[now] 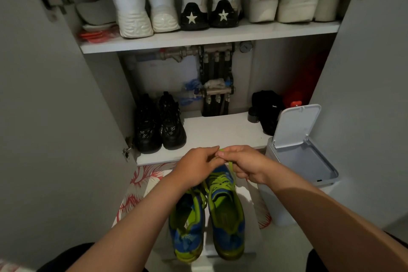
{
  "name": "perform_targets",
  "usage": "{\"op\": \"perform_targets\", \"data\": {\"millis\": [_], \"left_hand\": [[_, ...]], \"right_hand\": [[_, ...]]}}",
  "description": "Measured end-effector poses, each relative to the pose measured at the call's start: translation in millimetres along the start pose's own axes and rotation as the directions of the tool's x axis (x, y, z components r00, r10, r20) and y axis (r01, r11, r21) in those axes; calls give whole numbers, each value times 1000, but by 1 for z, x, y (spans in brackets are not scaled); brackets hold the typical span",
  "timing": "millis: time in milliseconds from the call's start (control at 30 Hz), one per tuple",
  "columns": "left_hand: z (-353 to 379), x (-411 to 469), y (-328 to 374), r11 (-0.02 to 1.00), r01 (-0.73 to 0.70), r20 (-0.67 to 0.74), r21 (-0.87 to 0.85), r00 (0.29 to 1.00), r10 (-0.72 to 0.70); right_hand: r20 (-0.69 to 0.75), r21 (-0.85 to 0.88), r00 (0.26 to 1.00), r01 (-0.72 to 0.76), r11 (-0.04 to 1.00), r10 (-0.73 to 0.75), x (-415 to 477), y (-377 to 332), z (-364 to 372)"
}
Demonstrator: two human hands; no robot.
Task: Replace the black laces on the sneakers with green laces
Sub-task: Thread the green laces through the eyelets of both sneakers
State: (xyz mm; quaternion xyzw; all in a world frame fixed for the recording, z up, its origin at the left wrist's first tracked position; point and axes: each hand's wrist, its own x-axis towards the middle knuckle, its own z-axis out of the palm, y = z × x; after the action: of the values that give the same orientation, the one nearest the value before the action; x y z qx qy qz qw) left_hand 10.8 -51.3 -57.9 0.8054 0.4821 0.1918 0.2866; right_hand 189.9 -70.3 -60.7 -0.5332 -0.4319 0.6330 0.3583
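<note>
Where cupboard stands open, sneakers near floral mat

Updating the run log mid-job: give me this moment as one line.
left hand: pinches green lace | right hand: grips same lace | sneakers: both green-laced, side by side | bin: lid open
</note>
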Motion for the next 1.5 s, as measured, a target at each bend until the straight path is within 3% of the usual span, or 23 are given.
{"op": "perform_targets", "data": {"millis": [100, 267, 333, 433, 500, 633, 733, 800, 900, 967, 1100, 1200, 1367, 1500], "left_hand": [[-9, -10, 5, 953, -70, -58, 296, 994, 91], [-10, -14, 7, 904, -70, 39, 421, 998, 59], [-12, -16, 7, 931, -48, 77, 362, 997, 22], [-26, -17, 1, 966, 164, 59, 198, 982, -178], [-35, -17, -4, 951, 289, 41, 107, 955, -295], [-41, -28, -15, 914, 348, 19, 210, 933, -360], [-38, -36, -30, 814, 370, 69, 448, 893, -445], [-36, -41, -31, 745, 321, 105, 584, 881, -462], [-27, -42, -28, 643, 251, 102, 723, 883, -459], [-21, -42, -22, 619, 176, 72, 765, 932, -355], [-5, -41, -9, 846, 34, 145, 532, 981, -130], [4, -41, -4, 840, -17, 236, 542, 963, -132], [6, -34, -11, 925, 59, 280, 376, 944, -174], [0, -32, -10, 956, 172, 229, 240, 947, -228]], "right_hand": [[-3, 6, 1000, 14, 1000, -14, -3, 1, 3], [-46, -47, 999, 24, 999, -26, -10, 0, 9], [-77, -118, 996, 26, 993, -35, -13, 0, 10], [-186, -324, 979, 17, 946, -82, -15, 2, 5], [-228, -493, 968, -24, 870, -102, -16, 5, -8], [-204, -818, 976, -126, 561, -79, -19, 14, -33], [-269, -910, 960, -227, 348, -76, -18, 24, -44], [-278, -924, 960, -262, 279, -18, -19, 31, -45], [-221, -936, 974, -225, 272, 45, -20, 38, -40], [-171, -932, 985, -172, 319, 31, -19, 40, -35], [-54, -884, 998, -61, 464, 29, -17, 43, -22], [-8, -884, 1000, 1, 467, -18, -15, 47, -17], [-42, -837, 995, 16, 547, -93, -12, 47, -19], [-79, -727, 991, 16, 687, -107, -10, 42, -15]]}}
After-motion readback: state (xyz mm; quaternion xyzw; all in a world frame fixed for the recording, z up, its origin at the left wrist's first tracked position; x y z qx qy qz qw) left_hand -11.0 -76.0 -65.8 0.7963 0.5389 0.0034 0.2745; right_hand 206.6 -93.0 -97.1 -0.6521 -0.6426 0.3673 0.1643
